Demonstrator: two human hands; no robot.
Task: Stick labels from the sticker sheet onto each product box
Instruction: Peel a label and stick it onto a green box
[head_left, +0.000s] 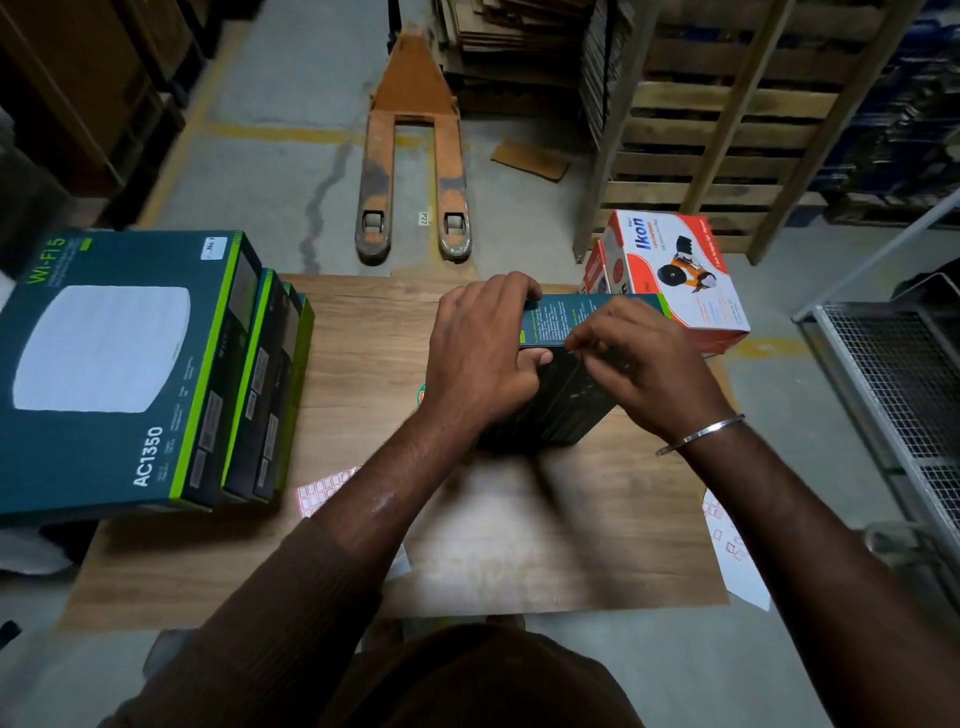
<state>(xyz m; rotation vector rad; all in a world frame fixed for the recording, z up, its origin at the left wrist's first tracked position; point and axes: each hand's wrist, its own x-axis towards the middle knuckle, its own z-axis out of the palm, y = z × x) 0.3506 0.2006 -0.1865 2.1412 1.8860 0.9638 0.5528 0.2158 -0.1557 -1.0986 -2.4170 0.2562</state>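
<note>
left fingers (524, 291): your left hand (480, 353) grips the upright product box (558, 395), fingers curled over its top edge, thumb on the near face.
right fingers (584, 340): your right hand (649, 364) pinches at the box's top edge; a label there cannot be made out.
box position: standing on edge at mid desk (363, 338).
sticker sheet (324, 491): flat on the desk, partly under your left forearm.
second sheet (735, 556): at the desk's right edge.
stacked boxes (130, 364): on the left.
orange-white box (675, 275): far right.

- Light: dim, indoor, from overhead; corners fall dark.
- Glare: pale sheen on the wooden table (519, 519) near the person.
- Blur: soft throughout; the hands smeared by motion.
- Distortion: wide-angle bowing at the edges.
</note>
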